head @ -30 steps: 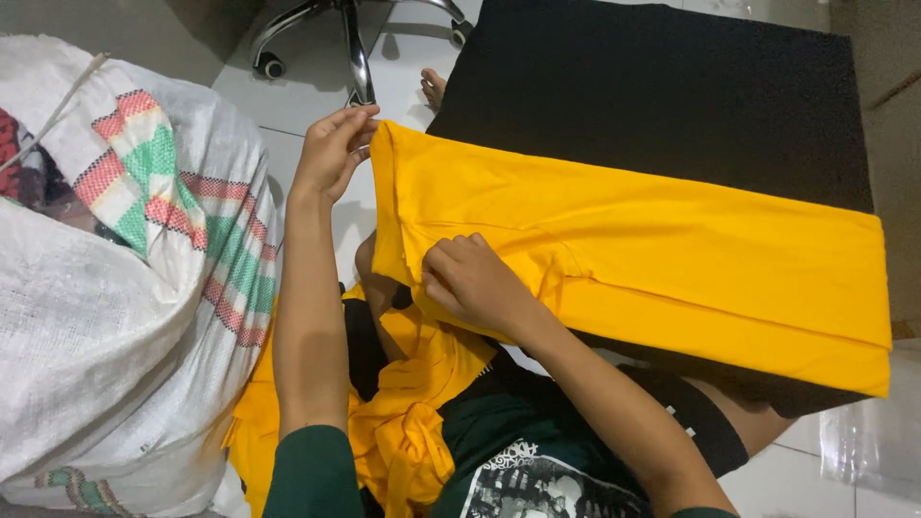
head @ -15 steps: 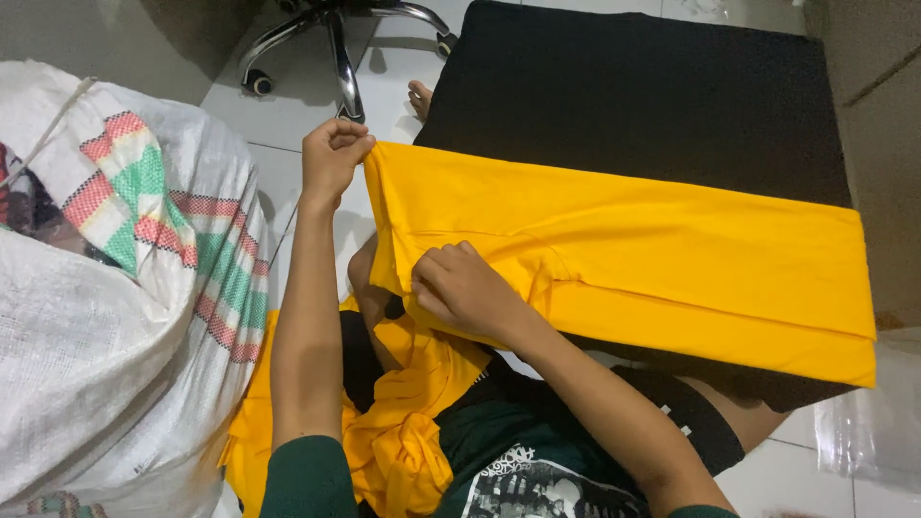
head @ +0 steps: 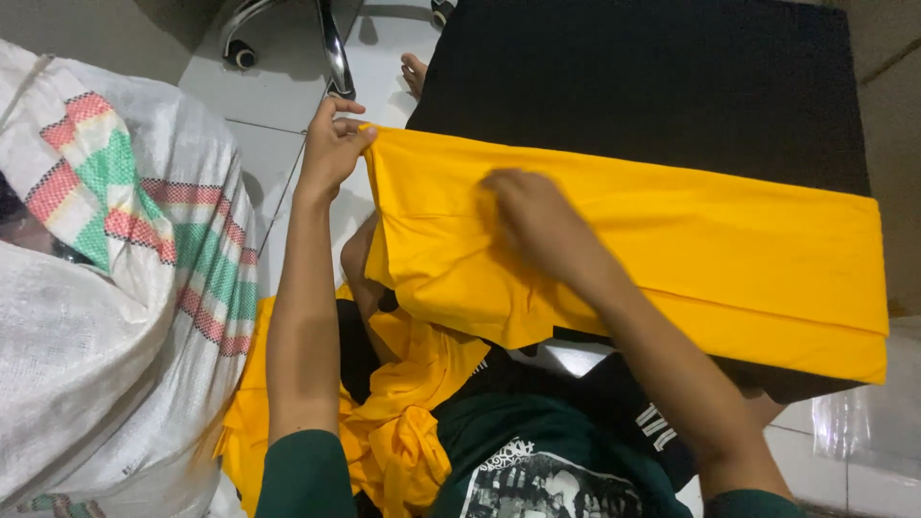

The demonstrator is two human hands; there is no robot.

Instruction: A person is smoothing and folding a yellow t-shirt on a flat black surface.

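Observation:
A folded yellow garment (head: 729, 259) lies across a black board (head: 652, 86) in front of me. My left hand (head: 331, 149) pinches the garment's far left corner at the board's edge. My right hand (head: 532, 221) rests flat on the yellow cloth, left of its middle, fingers pressing down on the fabric. The left end of the garment hangs off the board toward my lap.
A large white woven sack (head: 106, 317) with red and green stripes stands at my left. More crumpled yellow cloth (head: 403, 422) is piled on my lap. Chair legs with castors (head: 326, 38) and a bare foot (head: 414, 72) show on the white tiled floor beyond.
My right hand has slid from the lower left fold up and rightward onto the top of the yellow garment. The left hand keeps its hold on the corner.

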